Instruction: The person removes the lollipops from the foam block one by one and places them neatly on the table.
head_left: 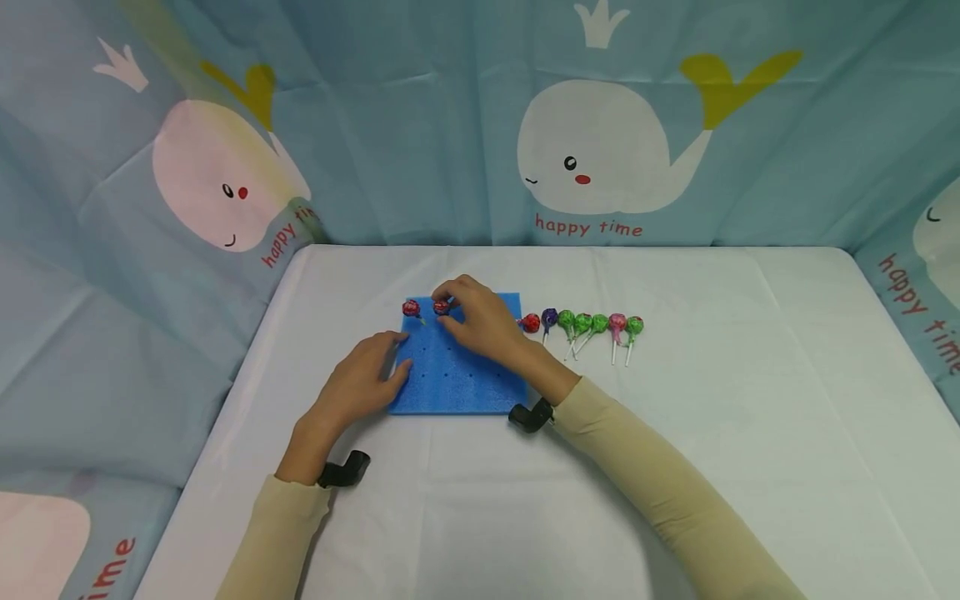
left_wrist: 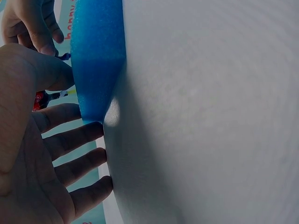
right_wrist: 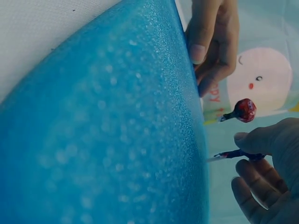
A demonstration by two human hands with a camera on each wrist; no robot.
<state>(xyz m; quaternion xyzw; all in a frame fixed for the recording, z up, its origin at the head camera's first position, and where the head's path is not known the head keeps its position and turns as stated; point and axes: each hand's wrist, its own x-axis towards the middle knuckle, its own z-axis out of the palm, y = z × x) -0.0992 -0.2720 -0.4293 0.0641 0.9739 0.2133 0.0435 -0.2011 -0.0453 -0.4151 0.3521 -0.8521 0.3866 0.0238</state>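
A blue foam board (head_left: 450, 392) with small holes lies on the white table. Near its far left corner a red lollipop (head_left: 411, 308) stands upright by its stick. Beside that one, my right hand (head_left: 483, 321) pinches a second lollipop (head_left: 441, 307) with a dark red wrapper between thumb and fingers. In the right wrist view this lollipop's stick points down at the board's surface; whether its tip sits in a hole I cannot tell. My left hand (head_left: 363, 375) rests at the board's left edge, thumb and fingertips touching it, fingers fairly straight in the left wrist view.
Right of the board lies a row of lollipops: a red one (head_left: 531, 322), a purple one (head_left: 550, 317), several green ones (head_left: 582, 323) and a pink one (head_left: 617, 323). A curtain (head_left: 420, 167) with whale prints hangs behind the table.
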